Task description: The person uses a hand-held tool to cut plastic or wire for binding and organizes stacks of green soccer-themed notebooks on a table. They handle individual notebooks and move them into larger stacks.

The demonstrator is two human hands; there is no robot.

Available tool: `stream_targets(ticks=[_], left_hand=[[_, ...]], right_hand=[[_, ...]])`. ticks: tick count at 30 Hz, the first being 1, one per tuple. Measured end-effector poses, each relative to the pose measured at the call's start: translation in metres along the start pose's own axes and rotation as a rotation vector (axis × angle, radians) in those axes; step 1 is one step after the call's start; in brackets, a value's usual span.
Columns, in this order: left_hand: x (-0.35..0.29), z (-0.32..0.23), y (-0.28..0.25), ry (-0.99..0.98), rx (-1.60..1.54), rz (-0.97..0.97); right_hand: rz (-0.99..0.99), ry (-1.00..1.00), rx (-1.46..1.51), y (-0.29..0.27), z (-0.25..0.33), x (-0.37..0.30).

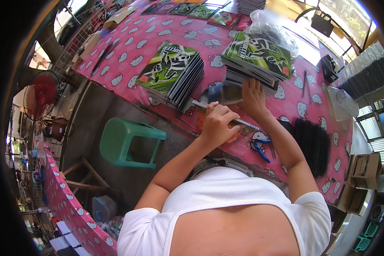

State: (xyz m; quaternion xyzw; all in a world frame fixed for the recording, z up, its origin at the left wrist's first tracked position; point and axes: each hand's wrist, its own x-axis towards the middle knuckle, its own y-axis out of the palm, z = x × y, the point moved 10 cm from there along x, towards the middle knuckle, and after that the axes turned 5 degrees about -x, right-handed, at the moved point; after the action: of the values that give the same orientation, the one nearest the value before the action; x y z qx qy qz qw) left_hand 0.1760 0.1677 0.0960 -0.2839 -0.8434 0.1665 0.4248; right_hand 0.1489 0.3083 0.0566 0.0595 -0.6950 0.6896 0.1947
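Pink cat-print table (128,47) with green notebook stacks (171,73), blue pliers (260,149), black spirals (312,145).

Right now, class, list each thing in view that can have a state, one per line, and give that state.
Left hand: closed on the notebook's spiral edge.
Right hand: flat, pressing on the notebook.
Notebook: lying on the table, held by both hands.
Left stack: fanned, leaning.
Right stack: piled flat.
Pliers: lying on the table, untouched.
Stool: upright, unoccupied.
Fan: standing; running or not, cannot tell.
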Motion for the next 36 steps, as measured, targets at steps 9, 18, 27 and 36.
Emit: stream_targets(ticks=[9, 18, 27, 36], left_hand=[[0.004, -0.001, -0.001, -0.002, 0.007, -0.052], [0.004, -0.001, -0.001, 0.056, 0.051, -0.004], [0.011, -0.002, 0.006, 0.047, 0.000, -0.011], [0.017, 0.011, 0.004, -0.039, -0.065, 0.083]], right_hand=[[0.339, -0.219, 0.063, 0.082, 0.008, -0.004], [0.288, 0.264, 0.568, 0.023, -0.045, -0.027], [0.138, 0.124, 0.947, 0.002, -0.102, -0.091], [0.063, -0.192, 0.703, -0.034, -0.051, -0.060]])
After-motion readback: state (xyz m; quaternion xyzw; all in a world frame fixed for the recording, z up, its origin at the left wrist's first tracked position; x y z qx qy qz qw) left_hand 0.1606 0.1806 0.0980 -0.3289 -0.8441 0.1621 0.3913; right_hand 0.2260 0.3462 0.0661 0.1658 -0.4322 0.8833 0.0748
